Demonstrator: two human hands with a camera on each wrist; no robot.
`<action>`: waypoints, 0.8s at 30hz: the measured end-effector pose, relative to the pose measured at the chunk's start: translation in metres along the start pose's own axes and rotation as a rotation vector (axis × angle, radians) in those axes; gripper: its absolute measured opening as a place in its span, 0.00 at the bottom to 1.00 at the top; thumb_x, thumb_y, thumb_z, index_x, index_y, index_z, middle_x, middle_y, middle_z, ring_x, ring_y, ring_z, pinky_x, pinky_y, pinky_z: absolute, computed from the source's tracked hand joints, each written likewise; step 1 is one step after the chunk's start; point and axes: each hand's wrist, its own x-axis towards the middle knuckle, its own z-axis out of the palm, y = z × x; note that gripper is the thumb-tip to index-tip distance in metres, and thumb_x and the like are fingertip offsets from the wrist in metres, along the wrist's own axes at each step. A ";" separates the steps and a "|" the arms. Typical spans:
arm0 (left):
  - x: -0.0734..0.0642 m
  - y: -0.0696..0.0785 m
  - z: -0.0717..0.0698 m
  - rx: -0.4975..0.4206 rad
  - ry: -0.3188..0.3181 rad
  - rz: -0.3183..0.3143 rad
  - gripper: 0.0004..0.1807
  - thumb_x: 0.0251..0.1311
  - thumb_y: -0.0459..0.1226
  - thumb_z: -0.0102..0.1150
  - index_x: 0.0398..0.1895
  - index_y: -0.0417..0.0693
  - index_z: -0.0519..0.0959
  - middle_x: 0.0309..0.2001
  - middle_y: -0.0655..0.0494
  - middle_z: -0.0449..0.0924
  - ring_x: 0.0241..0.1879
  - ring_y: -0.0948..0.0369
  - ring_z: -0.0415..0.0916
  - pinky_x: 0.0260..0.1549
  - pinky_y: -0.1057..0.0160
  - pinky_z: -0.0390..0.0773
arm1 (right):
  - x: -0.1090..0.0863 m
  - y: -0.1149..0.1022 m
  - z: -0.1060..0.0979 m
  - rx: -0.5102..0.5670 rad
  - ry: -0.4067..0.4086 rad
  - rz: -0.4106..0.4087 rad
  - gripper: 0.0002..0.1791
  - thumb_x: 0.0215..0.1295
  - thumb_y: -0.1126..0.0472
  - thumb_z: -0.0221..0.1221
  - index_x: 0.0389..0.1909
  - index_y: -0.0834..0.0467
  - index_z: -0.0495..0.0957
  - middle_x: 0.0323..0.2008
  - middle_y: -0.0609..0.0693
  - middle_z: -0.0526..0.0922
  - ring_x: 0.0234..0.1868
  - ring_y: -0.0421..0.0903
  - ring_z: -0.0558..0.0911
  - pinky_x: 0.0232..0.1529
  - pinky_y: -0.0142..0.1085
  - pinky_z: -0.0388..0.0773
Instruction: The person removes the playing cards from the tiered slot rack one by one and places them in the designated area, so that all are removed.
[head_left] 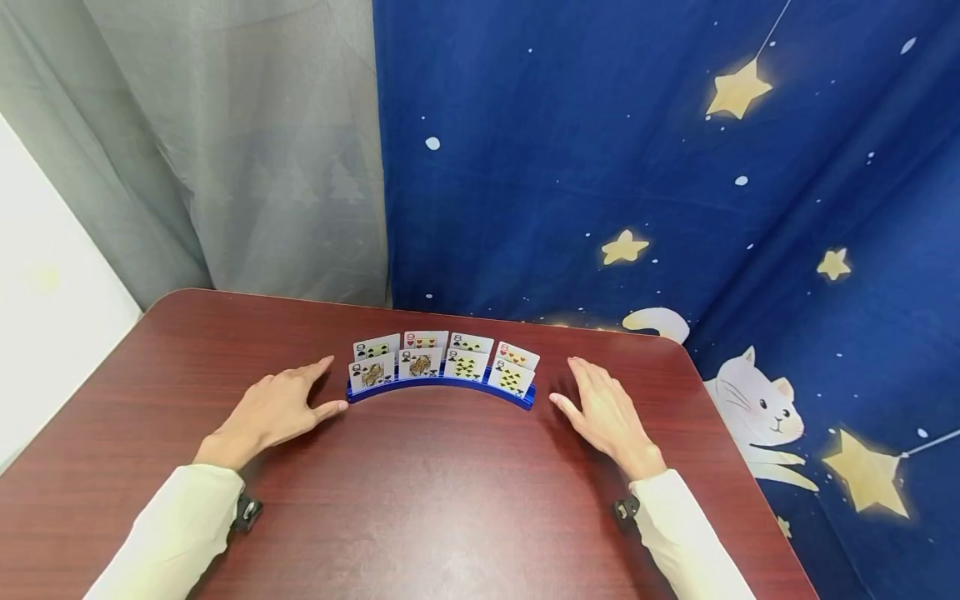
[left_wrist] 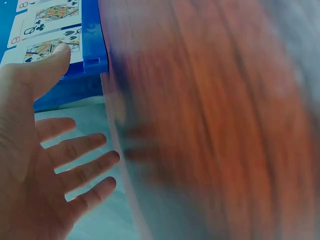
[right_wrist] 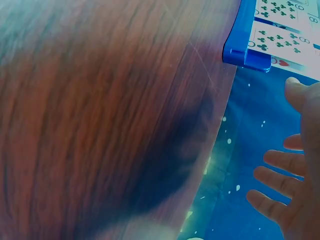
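A curved blue card holder point(head_left: 441, 382) stands on the table with several playing cards upright in two rows. Its front row shows a queen of spades point(head_left: 372, 372), a queen of clubs point(head_left: 420, 364) and two number cards of clubs. Behind them, partly covered, are red and black number cards. At the holder's left end is my left hand point(head_left: 273, 408), fingers spread, thumb tip very close to the blue edge; whether it touches I cannot tell. My right hand point(head_left: 606, 414) is a little off the right end, fingers extended, holding nothing.
The dark red wooden table point(head_left: 435, 508) has rounded far corners. Behind it hang a grey curtain point(head_left: 285, 150) and a blue curtain point(head_left: 555, 150) with stars and a white cat. A dark band or device point(head_left: 246, 512) sits at each wrist.
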 end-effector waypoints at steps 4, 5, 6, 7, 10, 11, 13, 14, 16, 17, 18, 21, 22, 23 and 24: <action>0.003 0.000 0.003 -0.056 -0.008 -0.015 0.49 0.59 0.63 0.59 0.74 0.39 0.61 0.65 0.32 0.70 0.62 0.36 0.69 0.54 0.34 0.69 | 0.000 -0.004 0.000 0.030 -0.003 0.004 0.36 0.70 0.42 0.56 0.67 0.63 0.67 0.64 0.61 0.74 0.63 0.59 0.73 0.63 0.55 0.69; 0.004 0.001 0.003 -0.069 -0.011 -0.019 0.49 0.59 0.63 0.59 0.74 0.39 0.61 0.65 0.32 0.69 0.62 0.36 0.68 0.55 0.34 0.69 | 0.000 -0.005 0.000 0.034 -0.002 0.005 0.35 0.70 0.42 0.55 0.67 0.63 0.67 0.63 0.61 0.74 0.63 0.59 0.74 0.63 0.55 0.69; 0.004 0.001 0.004 -0.081 -0.013 -0.020 0.49 0.59 0.63 0.60 0.74 0.39 0.61 0.65 0.32 0.69 0.63 0.36 0.67 0.55 0.34 0.69 | 0.000 -0.005 0.000 0.037 -0.001 0.006 0.34 0.70 0.43 0.55 0.66 0.63 0.68 0.63 0.61 0.75 0.63 0.59 0.74 0.63 0.54 0.69; 0.005 0.002 0.004 -0.093 -0.014 -0.019 0.49 0.59 0.62 0.60 0.73 0.39 0.61 0.65 0.31 0.68 0.63 0.36 0.67 0.55 0.33 0.68 | 0.001 -0.006 0.000 0.041 0.002 0.007 0.33 0.71 0.43 0.55 0.66 0.63 0.69 0.62 0.61 0.75 0.62 0.58 0.74 0.63 0.54 0.69; 0.008 0.004 0.006 -0.123 -0.009 -0.011 0.48 0.58 0.60 0.63 0.72 0.38 0.62 0.65 0.32 0.69 0.64 0.36 0.66 0.57 0.34 0.67 | 0.001 -0.008 0.001 0.047 0.015 0.013 0.31 0.71 0.43 0.55 0.64 0.61 0.71 0.60 0.59 0.77 0.61 0.57 0.75 0.62 0.53 0.71; 0.009 0.005 0.006 -0.133 -0.006 -0.005 0.47 0.58 0.59 0.63 0.72 0.38 0.63 0.65 0.32 0.69 0.63 0.36 0.67 0.57 0.34 0.67 | 0.001 -0.008 0.001 0.051 0.022 0.014 0.30 0.71 0.44 0.55 0.63 0.61 0.72 0.59 0.58 0.77 0.60 0.56 0.76 0.61 0.52 0.71; 0.011 0.007 0.007 -0.149 0.000 0.009 0.46 0.58 0.57 0.65 0.71 0.38 0.64 0.64 0.33 0.71 0.62 0.37 0.68 0.57 0.34 0.67 | 0.001 -0.009 0.002 0.058 0.037 0.013 0.28 0.71 0.44 0.56 0.62 0.60 0.73 0.58 0.57 0.78 0.59 0.55 0.77 0.61 0.52 0.72; 0.012 0.008 0.007 -0.156 0.003 0.013 0.45 0.58 0.56 0.66 0.71 0.38 0.65 0.63 0.33 0.72 0.62 0.37 0.68 0.57 0.35 0.67 | 0.001 -0.010 0.002 0.062 0.046 0.010 0.28 0.71 0.44 0.56 0.61 0.60 0.74 0.57 0.57 0.79 0.59 0.55 0.77 0.60 0.51 0.73; 0.013 0.009 0.008 -0.169 0.007 0.020 0.44 0.58 0.55 0.66 0.71 0.38 0.65 0.63 0.34 0.73 0.61 0.38 0.69 0.57 0.35 0.68 | 0.001 -0.012 0.002 0.070 0.069 -0.002 0.27 0.70 0.45 0.57 0.60 0.59 0.75 0.56 0.56 0.80 0.57 0.54 0.78 0.59 0.51 0.74; 0.013 0.010 0.009 -0.174 0.007 0.021 0.44 0.58 0.54 0.67 0.71 0.38 0.66 0.62 0.35 0.73 0.60 0.38 0.70 0.56 0.35 0.68 | 0.002 -0.012 0.002 0.074 0.083 -0.011 0.26 0.70 0.46 0.58 0.59 0.59 0.76 0.55 0.56 0.81 0.57 0.54 0.79 0.58 0.51 0.75; 0.014 0.010 0.009 -0.177 0.008 0.022 0.44 0.58 0.54 0.67 0.71 0.38 0.66 0.62 0.35 0.74 0.60 0.39 0.70 0.56 0.35 0.68 | 0.002 -0.013 0.003 0.077 0.097 -0.019 0.25 0.70 0.46 0.58 0.59 0.59 0.76 0.54 0.56 0.81 0.56 0.53 0.79 0.57 0.50 0.75; 0.016 0.010 0.012 -0.193 0.008 0.026 0.43 0.58 0.52 0.68 0.70 0.37 0.67 0.60 0.36 0.76 0.58 0.40 0.71 0.55 0.36 0.69 | 0.002 -0.015 0.003 0.092 0.144 -0.044 0.23 0.69 0.48 0.59 0.57 0.59 0.77 0.52 0.56 0.82 0.54 0.52 0.80 0.55 0.50 0.77; 0.017 0.010 0.013 -0.198 0.009 0.029 0.42 0.57 0.52 0.68 0.69 0.37 0.67 0.59 0.36 0.76 0.57 0.40 0.71 0.55 0.37 0.69 | 0.002 -0.015 0.003 0.101 0.152 -0.046 0.23 0.69 0.49 0.60 0.57 0.60 0.77 0.51 0.56 0.82 0.53 0.53 0.80 0.54 0.50 0.77; 0.017 0.010 0.014 -0.202 0.010 0.031 0.42 0.57 0.52 0.68 0.69 0.36 0.68 0.58 0.36 0.77 0.57 0.41 0.71 0.54 0.37 0.69 | 0.002 -0.016 0.003 0.113 0.157 -0.043 0.22 0.69 0.50 0.60 0.57 0.60 0.78 0.51 0.56 0.82 0.53 0.52 0.81 0.54 0.50 0.77; 0.018 0.010 0.015 -0.209 0.013 0.034 0.41 0.57 0.51 0.69 0.68 0.36 0.68 0.57 0.37 0.78 0.56 0.41 0.71 0.54 0.38 0.69 | 0.002 -0.016 0.003 0.132 0.159 -0.037 0.22 0.69 0.50 0.60 0.57 0.59 0.78 0.51 0.56 0.83 0.53 0.53 0.81 0.54 0.50 0.77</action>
